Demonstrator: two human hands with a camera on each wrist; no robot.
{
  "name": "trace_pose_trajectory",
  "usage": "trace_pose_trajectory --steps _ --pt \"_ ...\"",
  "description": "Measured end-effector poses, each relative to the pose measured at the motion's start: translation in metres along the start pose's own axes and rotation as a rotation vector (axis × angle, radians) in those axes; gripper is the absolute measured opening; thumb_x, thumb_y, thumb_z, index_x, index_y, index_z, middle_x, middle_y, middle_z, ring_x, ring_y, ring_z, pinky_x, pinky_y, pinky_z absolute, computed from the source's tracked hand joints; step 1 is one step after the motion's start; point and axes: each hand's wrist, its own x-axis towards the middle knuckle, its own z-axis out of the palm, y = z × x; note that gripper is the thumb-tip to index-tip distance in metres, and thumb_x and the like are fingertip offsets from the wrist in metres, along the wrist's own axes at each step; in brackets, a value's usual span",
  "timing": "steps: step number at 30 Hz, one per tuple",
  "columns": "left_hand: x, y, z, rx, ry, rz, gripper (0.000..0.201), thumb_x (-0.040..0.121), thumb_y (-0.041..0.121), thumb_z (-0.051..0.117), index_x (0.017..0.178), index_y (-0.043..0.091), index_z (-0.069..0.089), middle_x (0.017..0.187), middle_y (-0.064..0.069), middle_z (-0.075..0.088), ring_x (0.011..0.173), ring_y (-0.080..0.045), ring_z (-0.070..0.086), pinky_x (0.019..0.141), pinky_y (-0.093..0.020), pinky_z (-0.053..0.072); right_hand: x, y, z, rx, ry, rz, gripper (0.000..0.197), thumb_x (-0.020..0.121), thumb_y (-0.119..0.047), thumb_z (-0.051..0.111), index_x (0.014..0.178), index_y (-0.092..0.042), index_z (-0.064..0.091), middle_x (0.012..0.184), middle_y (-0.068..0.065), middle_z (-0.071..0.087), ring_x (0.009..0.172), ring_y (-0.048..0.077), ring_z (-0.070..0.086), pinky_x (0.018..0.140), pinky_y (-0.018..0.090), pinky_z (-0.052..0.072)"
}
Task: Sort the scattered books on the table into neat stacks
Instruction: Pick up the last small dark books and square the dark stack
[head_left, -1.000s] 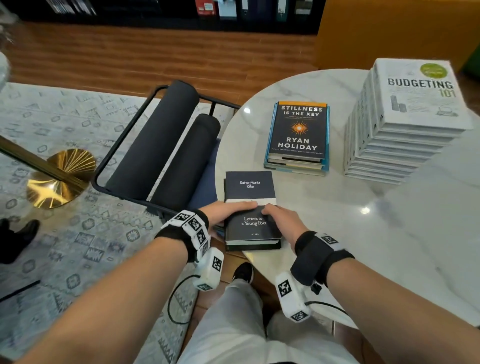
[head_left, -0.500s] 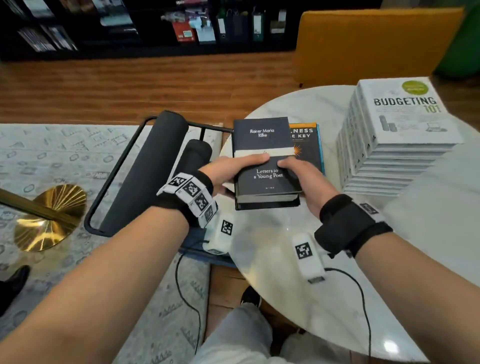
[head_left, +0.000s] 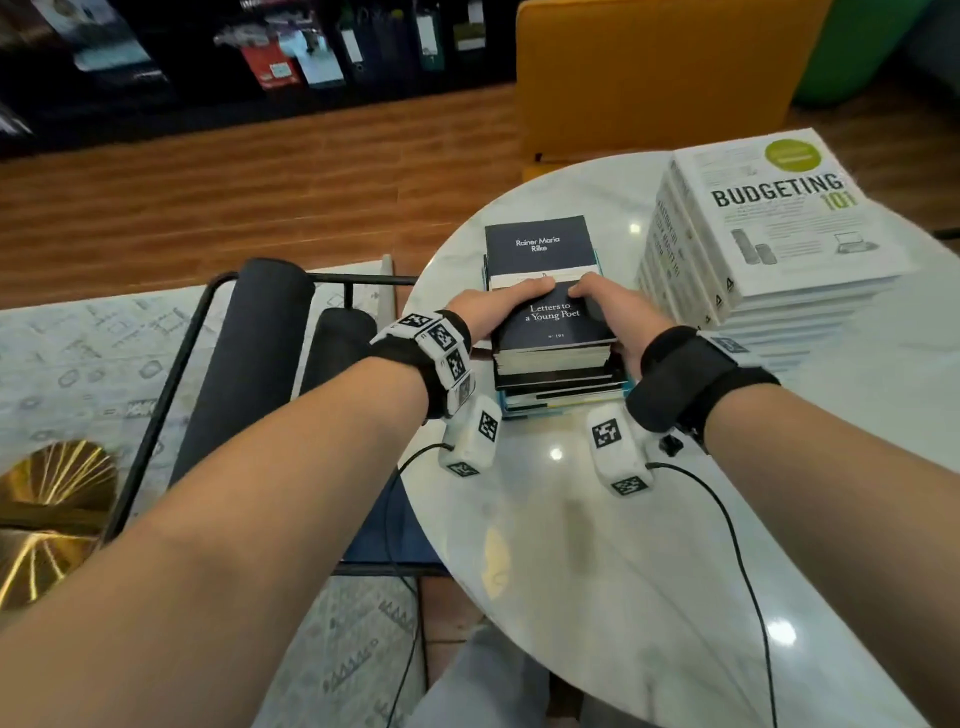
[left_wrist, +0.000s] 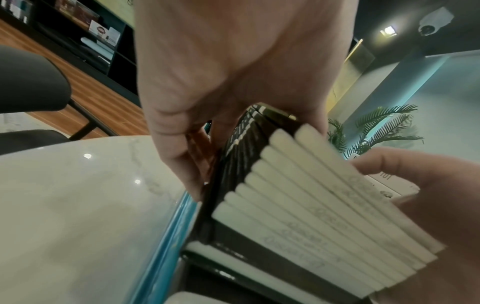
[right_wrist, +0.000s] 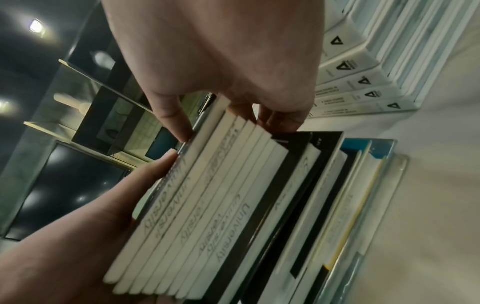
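Note:
A stack of several small dark books (head_left: 540, 249), topped by "Letters to a Young Poet", sits on the blue-edged books (head_left: 550, 410) on the round marble table (head_left: 597, 545). My left hand (head_left: 488, 312) grips the stack's left side and my right hand (head_left: 613, 312) grips its right side, both thumbs on the top cover. In the left wrist view my left hand (left_wrist: 207, 102) has its fingers down the spines beside the pale page edges (left_wrist: 311, 195). In the right wrist view my right hand (right_wrist: 221, 61) pinches the same stack (right_wrist: 207, 195).
A tall stack of white "Budgeting 101" books (head_left: 769, 218) stands just right of my hands. A black chair with roll cushions (head_left: 249, 364) is left of the table, and an orange armchair (head_left: 649, 67) is behind it. Wrist-camera cables (head_left: 727, 519) trail over the near tabletop.
Both hands lifted the dark stack from the table's near edge and carried it away from me. It now lies on the blue-edged books, covering their top cover.

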Motion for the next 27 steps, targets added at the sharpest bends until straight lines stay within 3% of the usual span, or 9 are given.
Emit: trace_pose_trajectory --steps 3,7,12,14,16,19,21,23,27 --pt "0.007 -0.003 0.001 0.005 0.019 -0.005 0.081 0.047 0.075 0.079 0.109 0.024 0.067 0.105 0.005 0.074 0.095 -0.013 0.070 0.093 -0.035 0.055 0.008 0.001 0.001 -0.037 0.014 0.009 0.077 0.044 -0.055 0.067 0.112 -0.018 0.066 0.108 0.005 0.071 0.097 0.026 0.069 0.095 0.045 0.054" --pt "0.008 -0.003 0.004 -0.009 -0.003 -0.010 0.076 0.053 0.073 0.079 0.110 0.023 0.066 0.104 0.005 0.075 0.093 -0.011 0.071 0.085 -0.030 0.058 0.026 0.007 -0.001 -0.103 0.008 0.024 0.086 0.041 -0.062 0.067 0.115 -0.019 0.063 0.118 0.009 0.065 0.101 0.029 0.066 0.095 0.046 0.053" --pt "0.011 -0.004 0.009 -0.018 0.014 -0.011 0.082 0.051 0.073 0.079 0.113 0.023 0.064 0.106 0.005 0.074 0.094 -0.012 0.071 0.084 -0.031 0.059 0.015 0.003 -0.002 -0.188 0.045 -0.007 0.089 0.058 -0.064 0.059 0.132 -0.015 0.058 0.142 0.011 0.052 0.134 0.032 0.046 0.113 0.050 0.035" --pt "0.008 -0.002 0.009 -0.018 0.015 -0.002 0.080 0.056 0.075 0.076 0.115 0.022 0.064 0.108 0.004 0.074 0.095 -0.011 0.070 0.084 -0.030 0.058 0.010 0.004 -0.006 -0.194 0.044 -0.018 0.095 0.056 -0.073 0.057 0.133 -0.016 0.058 0.141 0.010 0.053 0.134 0.031 0.046 0.114 0.049 0.035" --pt "0.004 -0.004 0.009 -0.070 -0.009 0.020 0.070 0.074 0.076 0.061 0.115 0.019 0.062 0.104 0.006 0.071 0.094 -0.009 0.067 0.087 -0.029 0.053 0.003 0.006 -0.012 -0.158 0.038 -0.043 0.088 0.071 -0.073 0.050 0.135 -0.013 0.055 0.140 0.011 0.055 0.131 0.030 0.049 0.112 0.047 0.037" --pt "-0.003 -0.021 0.007 -0.243 0.040 0.036 0.045 0.102 0.051 0.035 0.116 0.015 0.059 0.094 0.004 0.064 0.092 -0.013 0.062 0.085 -0.030 0.051 -0.011 0.022 -0.022 -0.250 0.045 -0.144 0.047 0.100 -0.030 0.036 0.134 -0.001 0.051 0.137 0.023 0.052 0.128 0.039 0.048 0.110 0.049 0.037" --pt "-0.009 -0.040 0.007 -0.253 0.064 0.047 0.032 0.106 0.015 0.036 0.128 0.004 0.056 0.094 -0.002 0.063 0.088 -0.016 0.061 0.073 -0.026 0.056 -0.012 0.041 -0.026 -0.408 0.021 -0.217 0.045 0.096 -0.017 0.038 0.138 -0.006 0.050 0.136 0.018 0.051 0.125 0.035 0.049 0.114 0.045 0.034" --pt "-0.013 -0.058 0.010 -0.127 0.054 0.142 0.048 0.096 -0.014 0.038 0.139 0.002 0.050 0.110 -0.007 0.064 0.093 -0.019 0.063 0.074 -0.024 0.059 -0.014 0.058 -0.028 -0.489 -0.017 -0.266 0.055 0.091 -0.005 0.044 0.146 -0.015 0.042 0.133 0.005 0.042 0.120 0.017 0.042 0.112 0.023 0.020" --pt "-0.026 -0.067 0.015 0.243 0.086 0.307 0.057 0.081 -0.013 0.063 0.134 0.008 0.056 0.111 0.000 0.063 0.099 -0.016 0.061 0.084 -0.021 0.050 -0.020 0.069 -0.035 -0.607 0.016 -0.340 0.057 0.089 -0.004 0.060 0.143 -0.010 0.044 0.134 0.013 0.039 0.121 0.027 0.049 0.103 0.018 0.028"
